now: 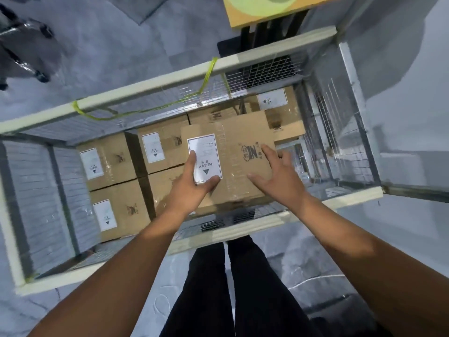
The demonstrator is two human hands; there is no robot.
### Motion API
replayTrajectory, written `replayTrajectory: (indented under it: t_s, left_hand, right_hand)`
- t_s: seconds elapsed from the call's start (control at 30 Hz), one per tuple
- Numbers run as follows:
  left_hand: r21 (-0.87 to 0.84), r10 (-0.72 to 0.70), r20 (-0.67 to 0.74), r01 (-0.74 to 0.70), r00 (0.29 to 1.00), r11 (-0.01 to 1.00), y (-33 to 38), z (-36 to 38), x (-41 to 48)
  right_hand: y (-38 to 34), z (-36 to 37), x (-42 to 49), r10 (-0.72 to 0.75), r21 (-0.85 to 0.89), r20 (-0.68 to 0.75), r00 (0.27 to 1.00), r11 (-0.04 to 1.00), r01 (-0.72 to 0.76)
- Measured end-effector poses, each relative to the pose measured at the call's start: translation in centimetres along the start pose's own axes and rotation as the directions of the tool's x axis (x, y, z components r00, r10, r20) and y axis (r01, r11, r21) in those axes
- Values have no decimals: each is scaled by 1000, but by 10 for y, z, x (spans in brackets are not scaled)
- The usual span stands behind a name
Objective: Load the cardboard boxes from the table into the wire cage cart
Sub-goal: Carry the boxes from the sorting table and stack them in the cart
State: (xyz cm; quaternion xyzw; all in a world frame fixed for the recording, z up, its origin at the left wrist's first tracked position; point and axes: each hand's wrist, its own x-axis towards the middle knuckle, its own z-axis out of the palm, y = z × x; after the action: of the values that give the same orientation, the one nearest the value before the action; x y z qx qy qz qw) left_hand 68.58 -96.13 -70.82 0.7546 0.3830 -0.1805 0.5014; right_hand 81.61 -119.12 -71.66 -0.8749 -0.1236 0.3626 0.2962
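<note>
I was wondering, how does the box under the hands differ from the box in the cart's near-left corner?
The upper box lies above the bottom layer; the near-left box is part of that layer. The left hand and right hand rest open on the upper box; nothing touches the near-left box. Both are brown cardboard with a white label, inside the wire cage cart.

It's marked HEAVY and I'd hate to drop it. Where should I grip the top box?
Probably the left and right faces of the box, one hand from each side, from above. Its top is flat and taped; the left hand and right hand lying flat on it get little hold.
</note>
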Motion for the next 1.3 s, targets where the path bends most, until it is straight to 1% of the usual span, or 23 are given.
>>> replayTrajectory:
  t_s: [0.07, 0.13, 0.23, 0.3, 0.37, 0.43, 0.53, 0.63, 0.73, 0.87, 0.93, 1.0, 1.1, 1.17, 1.23, 1.3]
  left_hand:
    - [0, -35, 17, 35, 999, 999, -17, 9, 19]
    - [45, -68, 44, 66, 997, 997, -33, 19, 37]
    - [-1, -161, 84, 162, 983, 987, -64, 38, 68]
    - [39, -156, 87, 153, 984, 987, -87, 53, 84]
    - [63, -139, 104, 133, 985, 989, -106, 68, 99]
    - [43, -151, 131, 146, 980, 988, -124, 80, 111]
    - [66, -169, 112, 163, 979, 984, -145, 98, 121]
    - [81, -157, 88, 150, 984, 985, -164, 116, 126]
    - [147, -185, 88, 171, 979, 974, -179, 130, 136]
    - [120, -222, 181, 203, 958, 972, -186, 133, 148]
    - [111, -240, 233, 220, 942, 969, -182, 128, 152]
    - [116, -249, 253, 226, 935, 967, -177, 117, 156]
    - [165, -203, 231, 167, 951, 972, -162, 89, 155]
    - [270, -128, 223, 65, 966, 961, -148, 67, 148]
    - [410, -46, 234, -56, 971, 910, -129, 43, 135]
    - [497, -1, 237, -121, 972, 859, -106, 19, 118]
  right_hand:
    - [13, 18, 17, 45, -55, 50, 998, 998, -42]
    - [25, 35, 31, 106, -122, 57, 993, 988, -98]
    - [44, 58, 52, 135, -143, 85, 987, 982, -122]
    - [61, 74, 64, 144, -145, 129, 981, 981, -125]
    - [74, 90, 78, 150, -177, 138, 979, 976, -124]
    - [83, 107, 90, 177, -229, 151, 973, 963, -140]
    - [96, 128, 102, 204, -234, 168, 964, 959, -162]
    - [112, 144, 113, 227, -268, 183, 956, 948, -174]
    - [122, 157, 125, 258, -310, 226, 939, 933, -182]
    - [122, 162, 136, 321, -373, 278, 905, 905, -207]
    - [115, 163, 137, 319, -393, 313, 895, 901, -184]
    - [103, 164, 135, 328, -460, 318, 889, 874, -158]
    - [78, 164, 125, 362, -547, 253, 897, 818, -175]
    - [56, 158, 114, 359, -516, 193, 913, 829, -217]
    - [32, 147, 98, 311, -471, 120, 943, 854, -222]
    - [6, 132, 79, 244, -445, 42, 969, 873, -200]
